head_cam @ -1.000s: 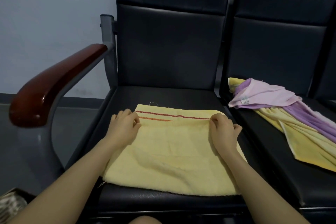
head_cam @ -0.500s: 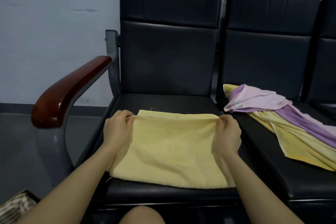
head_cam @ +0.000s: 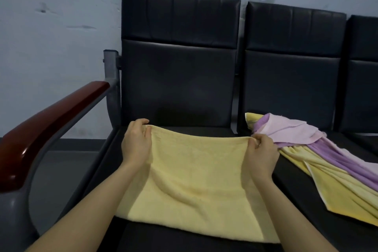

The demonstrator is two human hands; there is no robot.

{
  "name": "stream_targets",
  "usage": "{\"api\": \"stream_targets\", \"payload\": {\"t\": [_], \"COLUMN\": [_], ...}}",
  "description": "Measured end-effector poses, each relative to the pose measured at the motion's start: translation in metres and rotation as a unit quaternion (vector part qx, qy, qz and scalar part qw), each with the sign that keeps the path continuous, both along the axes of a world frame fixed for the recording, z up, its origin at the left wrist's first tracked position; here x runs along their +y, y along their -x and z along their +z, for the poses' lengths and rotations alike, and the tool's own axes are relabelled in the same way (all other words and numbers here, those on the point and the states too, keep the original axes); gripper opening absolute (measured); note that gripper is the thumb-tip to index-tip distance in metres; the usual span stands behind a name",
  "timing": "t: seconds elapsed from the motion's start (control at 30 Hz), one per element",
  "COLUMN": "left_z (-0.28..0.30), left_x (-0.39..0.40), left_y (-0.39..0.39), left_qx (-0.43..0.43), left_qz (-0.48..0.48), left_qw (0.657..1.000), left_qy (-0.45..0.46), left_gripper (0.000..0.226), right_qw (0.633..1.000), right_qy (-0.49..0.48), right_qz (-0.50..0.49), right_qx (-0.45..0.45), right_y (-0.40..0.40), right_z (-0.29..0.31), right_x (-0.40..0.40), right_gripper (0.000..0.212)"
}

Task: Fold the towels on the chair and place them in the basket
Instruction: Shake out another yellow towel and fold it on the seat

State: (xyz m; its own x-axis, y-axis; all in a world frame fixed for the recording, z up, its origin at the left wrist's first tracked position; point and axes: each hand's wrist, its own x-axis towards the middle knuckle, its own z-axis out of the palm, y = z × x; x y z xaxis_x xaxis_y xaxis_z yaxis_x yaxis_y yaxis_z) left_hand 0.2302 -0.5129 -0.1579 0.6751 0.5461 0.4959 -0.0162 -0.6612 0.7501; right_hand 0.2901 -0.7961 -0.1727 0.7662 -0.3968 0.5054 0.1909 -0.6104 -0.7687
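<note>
So the yellow towel is on the seat of the black chair, the one at the left end of the row. Its far edge is lifted off the seat and sags a bit in the middle, while the near edge lies flat along the front of the cushion. The left hand pinches the far left corner — thumb on top, fingers curled under the cloth. The right hand does the same on the far right corner, fingers bunched round the edge. The hands are well apart, one at each end of that raised edge, both forearms reaching in from the bottom.

On the next seat to the right there's a loose heap of more towels — a pink towel crumpled on top, a purple towel trailing out from under it, and another yellow one spread beneath, running toward the front of that seat. The right hand is just beside the pink one, can't tell if it's touching.

A reddish wooden armrest on a grey metal frame sits at the left, with a pale wall behind.
</note>
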Motion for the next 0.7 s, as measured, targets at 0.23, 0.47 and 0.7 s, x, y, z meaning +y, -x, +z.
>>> {"api": "stream_targets", "payload": {"t": [0.23,0.47,0.7], "left_z": [-0.052,-0.07,-0.064], "left_x": [0.006,0.007,0.016], "left_y": [-0.057,-0.08,-0.061], "left_qx": [0.15,0.244,0.23], "left_qz": [0.016,0.02,0.042], "left_qw": [0.986,0.954,0.962], "left_qy": [-0.064,-0.171,-0.139], "left_gripper": [0.02,0.008,0.005], "right_qw": [0.983,0.967,0.931], "right_qy": [0.1,0.147,0.239], "right_qz": [0.016,0.052,0.073], "right_qx": [0.152,0.2,0.266], "right_y": [-0.056,-0.068,-0.061], "right_z": [-0.048,-0.065,-0.058], "right_x": [-0.006,-0.007,-0.004], "right_gripper": [0.012,0.013,0.03]}}
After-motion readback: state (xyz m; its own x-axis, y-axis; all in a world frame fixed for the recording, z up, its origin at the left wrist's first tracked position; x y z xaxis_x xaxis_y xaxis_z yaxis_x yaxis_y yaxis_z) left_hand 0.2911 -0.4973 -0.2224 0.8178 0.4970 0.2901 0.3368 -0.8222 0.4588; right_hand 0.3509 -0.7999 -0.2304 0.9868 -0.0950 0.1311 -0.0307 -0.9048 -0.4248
